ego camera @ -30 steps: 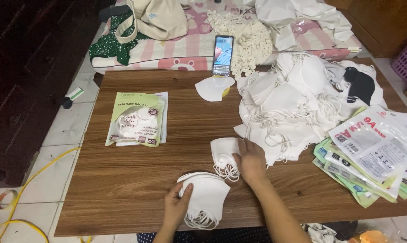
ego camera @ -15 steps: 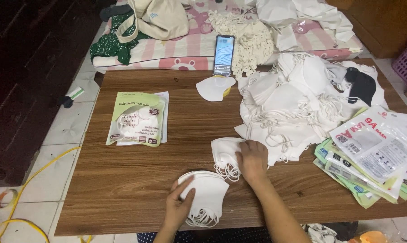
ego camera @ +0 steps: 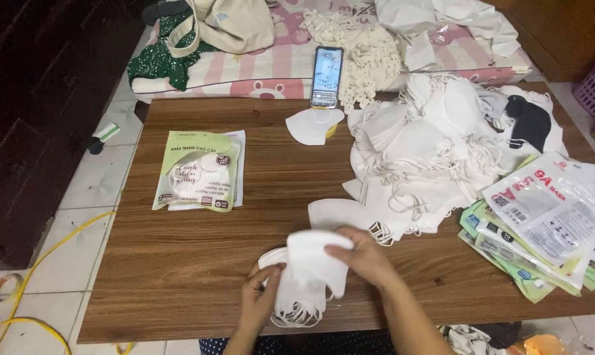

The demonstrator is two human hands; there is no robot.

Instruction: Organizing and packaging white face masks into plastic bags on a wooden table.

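Right hand (ego camera: 366, 258) grips the upper edge of a white folded fabric face mask (ego camera: 317, 263), fingers curled over it, holding it above a small stack of white masks with elastic loops (ego camera: 297, 302) at the near edge of the brown wooden desk (ego camera: 198, 263). Left hand (ego camera: 261, 299) pinches the mask's lower left side while resting on the stack. Just right of them lies a big heap of loose white masks (ego camera: 435, 144); a green printed packet (ego camera: 197, 171) sits well apart to the left.
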